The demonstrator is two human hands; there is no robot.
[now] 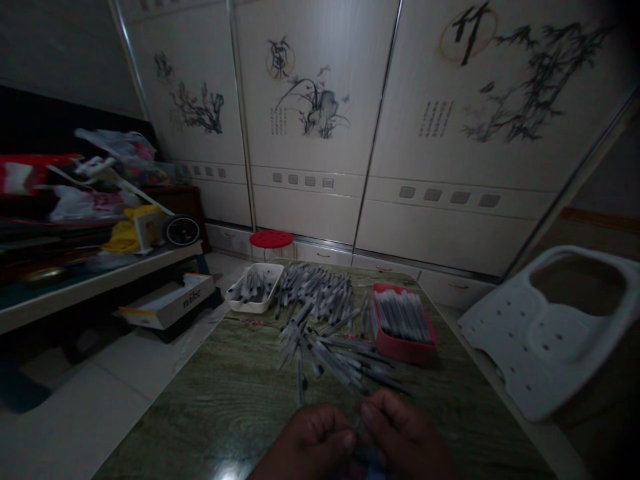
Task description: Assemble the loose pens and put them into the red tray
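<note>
My left hand (315, 440) and my right hand (400, 433) are close together at the near edge of the table, both with fingers pinched. Between the fingertips is a small greyish thing, too dark and covered to name. Just beyond them, loose pens (335, 363) with clear barrels and dark ends lie scattered at various angles. A larger heap of pens (317, 290) lies behind. To the right, a pink basket (405, 350) holds pens packed in parallel. At the back left, a white tray (253, 308) holds more pens, lying loosely.
The table (215, 393) has a green wood-grain top. A red stool (271, 239) stands behind it, and a white plastic chair (555, 333) is at the right. On the left are a cluttered bench (165, 257) and a Nike box (170, 307). Sliding cabinet doors (310, 153) close off the back.
</note>
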